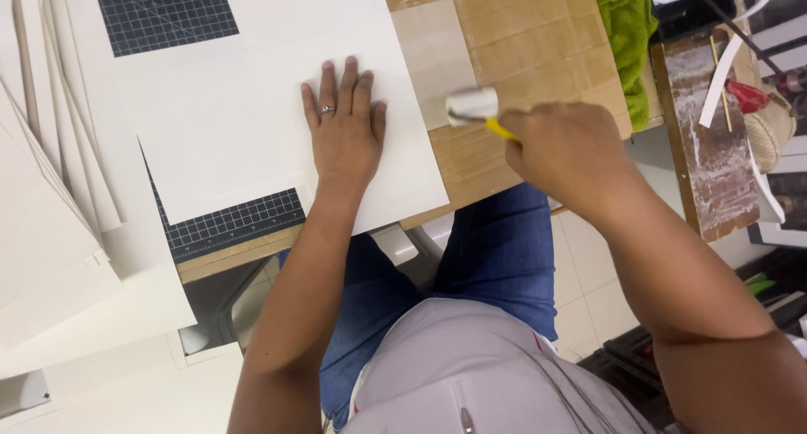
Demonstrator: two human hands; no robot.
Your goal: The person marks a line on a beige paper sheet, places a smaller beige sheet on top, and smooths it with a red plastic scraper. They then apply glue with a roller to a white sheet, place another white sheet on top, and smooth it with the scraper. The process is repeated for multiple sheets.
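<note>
My left hand point(343, 121) lies flat, fingers spread, on a large white sheet of paper point(252, 123) that covers most of a black gridded cutting mat point(227, 224). A ring sits on one finger. My right hand point(565, 152) is closed around the yellow handle of a small roller point(472, 106), whose pale cylinder hovers at the right edge of a beige card point(433, 56) on the brown cardboard-covered table point(538, 39). The roller looks motion-blurred.
Stacks of white sheets point(50, 232) lie at the left. A green cloth point(629, 39) lies at the table's right end, beside a worn wooden board point(706, 140) and a ball of twine point(769, 131). My blue-jeaned legs and tiled floor show below.
</note>
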